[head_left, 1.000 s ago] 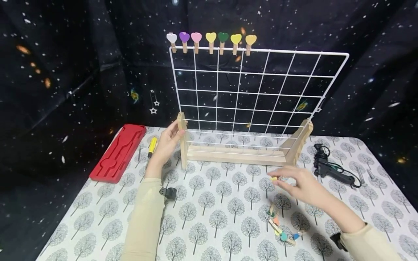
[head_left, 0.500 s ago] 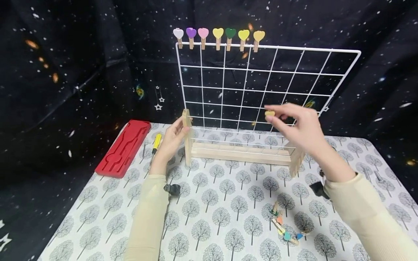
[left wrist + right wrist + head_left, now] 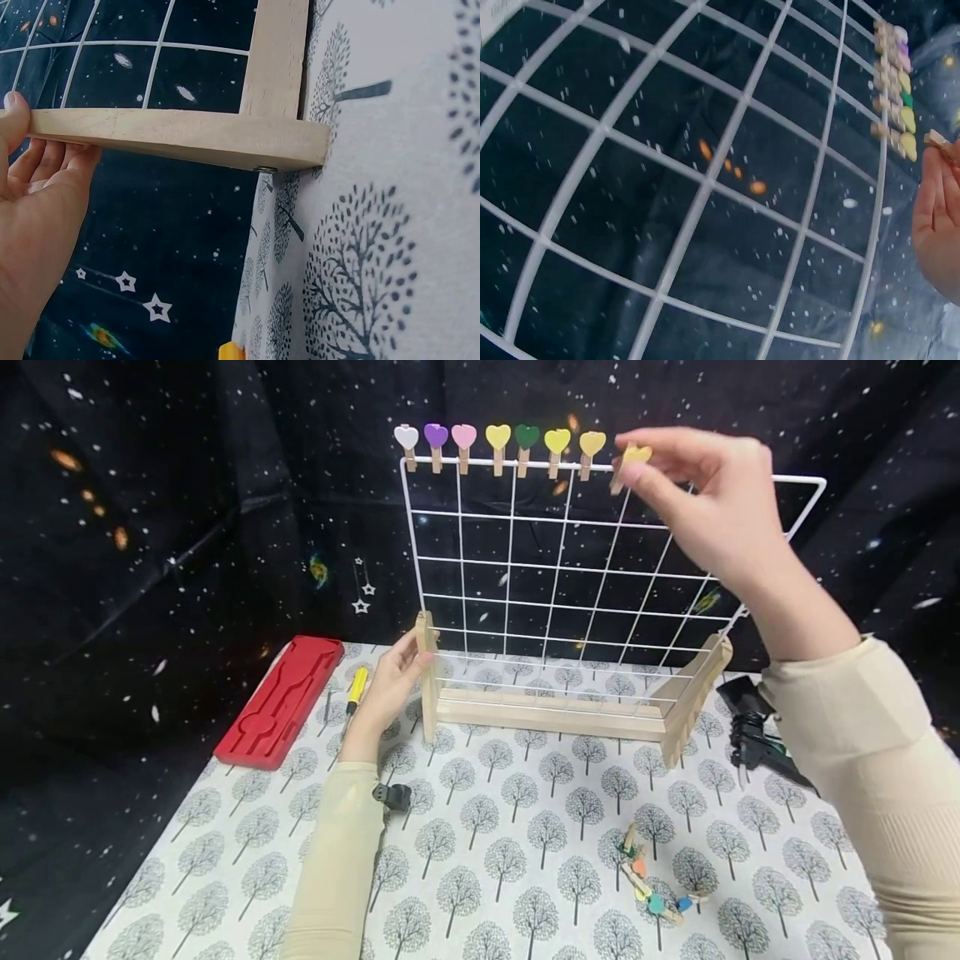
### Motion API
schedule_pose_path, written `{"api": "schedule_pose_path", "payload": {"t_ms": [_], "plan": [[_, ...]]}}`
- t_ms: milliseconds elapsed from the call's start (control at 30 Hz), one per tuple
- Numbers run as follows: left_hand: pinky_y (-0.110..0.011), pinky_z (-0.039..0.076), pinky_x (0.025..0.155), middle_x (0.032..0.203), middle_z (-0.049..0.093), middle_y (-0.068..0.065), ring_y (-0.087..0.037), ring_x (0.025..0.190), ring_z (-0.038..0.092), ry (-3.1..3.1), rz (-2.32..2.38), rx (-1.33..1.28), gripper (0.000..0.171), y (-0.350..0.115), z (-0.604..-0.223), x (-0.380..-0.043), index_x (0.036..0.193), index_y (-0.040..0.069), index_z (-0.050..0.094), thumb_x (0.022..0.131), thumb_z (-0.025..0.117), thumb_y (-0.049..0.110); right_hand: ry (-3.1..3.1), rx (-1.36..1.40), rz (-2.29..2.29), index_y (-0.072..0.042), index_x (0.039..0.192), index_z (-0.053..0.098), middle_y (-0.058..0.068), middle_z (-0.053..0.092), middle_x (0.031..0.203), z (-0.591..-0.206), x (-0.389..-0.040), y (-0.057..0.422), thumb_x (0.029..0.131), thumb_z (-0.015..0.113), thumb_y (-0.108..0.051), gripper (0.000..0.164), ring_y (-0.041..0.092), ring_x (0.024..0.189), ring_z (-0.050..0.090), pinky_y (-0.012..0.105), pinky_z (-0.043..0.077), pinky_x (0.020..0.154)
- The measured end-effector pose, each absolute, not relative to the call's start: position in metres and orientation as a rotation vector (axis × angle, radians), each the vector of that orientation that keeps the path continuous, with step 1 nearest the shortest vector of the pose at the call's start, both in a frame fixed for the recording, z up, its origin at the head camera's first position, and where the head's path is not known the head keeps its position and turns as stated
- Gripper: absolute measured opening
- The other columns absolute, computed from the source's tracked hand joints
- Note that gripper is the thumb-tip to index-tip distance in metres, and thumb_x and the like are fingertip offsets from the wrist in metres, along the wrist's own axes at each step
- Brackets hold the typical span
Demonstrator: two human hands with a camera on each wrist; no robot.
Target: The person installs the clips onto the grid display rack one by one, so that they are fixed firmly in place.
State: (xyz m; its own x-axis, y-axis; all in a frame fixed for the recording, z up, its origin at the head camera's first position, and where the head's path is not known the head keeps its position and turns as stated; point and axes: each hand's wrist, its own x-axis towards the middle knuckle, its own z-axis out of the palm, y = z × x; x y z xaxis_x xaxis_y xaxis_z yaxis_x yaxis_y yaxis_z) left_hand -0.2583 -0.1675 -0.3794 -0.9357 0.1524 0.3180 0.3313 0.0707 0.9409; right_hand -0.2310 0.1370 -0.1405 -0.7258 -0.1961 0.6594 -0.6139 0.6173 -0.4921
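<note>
My right hand (image 3: pixel 720 502) pinches a wooden clothespin with a yellow heart (image 3: pixel 637 454) at the top bar of the white wire grid (image 3: pixel 540 518). In the right wrist view, a gap shows between the held clothespin (image 3: pixel 937 140) and the bar. To its left, several heart clothespins stand clipped along the bar, from a white one (image 3: pixel 406 437) to an orange-yellow one (image 3: pixel 592 444). The grid leans back in a wooden stand (image 3: pixel 551 717). My left hand (image 3: pixel 393 681) holds the stand's left upright (image 3: pixel 180 135), thumb on one side and fingers on the other.
Loose heart clothespins (image 3: pixel 656 904) lie in a small pile at the front right. A red tray (image 3: pixel 279 702) and a yellow-handled screwdriver (image 3: pixel 357 687) are at the left. Behind the right forearm lies a black corded tool (image 3: pixel 757 747), partly hidden.
My right hand has risen from above the table to the grid's top bar, carrying the yellow heart clothespin. The left hand stays on the upright; the head view has shifted slightly.
</note>
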Motion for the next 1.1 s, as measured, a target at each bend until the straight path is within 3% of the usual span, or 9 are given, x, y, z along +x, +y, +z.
{"api": "schedule_pose_path", "payload": {"t_ms": [200, 400, 667, 867, 1100], "plan": [[-0.027, 0.026, 0.104, 0.133, 0.040, -0.010, -0.013, 0.124, 0.034, -2.181, -2.004, -0.516, 0.048, -0.170, -0.384, -0.262, 0.134, 0.015, 0.033, 0.088, 0.048, 0.017, -2.289, 0.529, 1.166, -0.015, 0.100, 0.066, -0.010, 0.067, 0.085, -0.125, -0.240, 0.139, 0.077, 0.064, -0.024, 0.024, -0.002, 0.078, 0.060, 0.014, 0.039, 0.073], [-0.025, 0.027, 0.103, 0.133, 0.041, -0.009, -0.011, 0.123, 0.035, -2.170, -1.999, -0.531, 0.048, -0.173, -0.397, -0.272, 0.133, 0.022, 0.035, 0.087, 0.050, 0.022, -2.256, 0.497, 1.322, -0.010, 0.091, 0.068, -0.008, 0.067, 0.078, -0.123, -0.251, 0.142, 0.073, 0.069, -0.022, 0.022, 0.005, 0.072, 0.061, 0.016, 0.039, 0.063], [-0.028, 0.026, 0.104, 0.133, 0.038, -0.015, -0.015, 0.125, 0.033, -2.160, -2.025, -0.542, 0.049, -0.169, -0.387, -0.264, 0.134, 0.014, 0.032, 0.088, 0.048, 0.017, -2.349, 0.502, 1.226, -0.009, 0.086, 0.069, -0.010, 0.065, 0.068, -0.120, -0.261, 0.143, 0.073, 0.069, -0.024, 0.020, 0.005, 0.069, 0.058, 0.018, 0.039, 0.063], [-0.027, 0.026, 0.104, 0.133, 0.038, -0.013, -0.015, 0.125, 0.033, -2.172, -2.026, -0.528, 0.049, -0.169, -0.381, -0.259, 0.135, 0.010, 0.031, 0.089, 0.047, 0.014, -2.460, 0.497, 1.093, -0.011, 0.089, 0.069, -0.012, 0.064, 0.066, -0.116, -0.265, 0.143, 0.076, 0.066, -0.027, 0.021, 0.005, 0.073, 0.055, 0.020, 0.033, 0.065], [-0.026, 0.026, 0.104, 0.133, 0.040, -0.009, -0.014, 0.125, 0.033, -2.180, -2.023, -0.512, 0.048, -0.169, -0.382, -0.260, 0.134, 0.012, 0.032, 0.089, 0.048, 0.015, -2.556, 0.485, 0.870, -0.012, 0.101, 0.065, -0.017, 0.058, 0.066, -0.115, -0.266, 0.140, 0.080, 0.060, -0.034, 0.031, 0.005, 0.064, 0.050, 0.023, 0.031, 0.057]]}}
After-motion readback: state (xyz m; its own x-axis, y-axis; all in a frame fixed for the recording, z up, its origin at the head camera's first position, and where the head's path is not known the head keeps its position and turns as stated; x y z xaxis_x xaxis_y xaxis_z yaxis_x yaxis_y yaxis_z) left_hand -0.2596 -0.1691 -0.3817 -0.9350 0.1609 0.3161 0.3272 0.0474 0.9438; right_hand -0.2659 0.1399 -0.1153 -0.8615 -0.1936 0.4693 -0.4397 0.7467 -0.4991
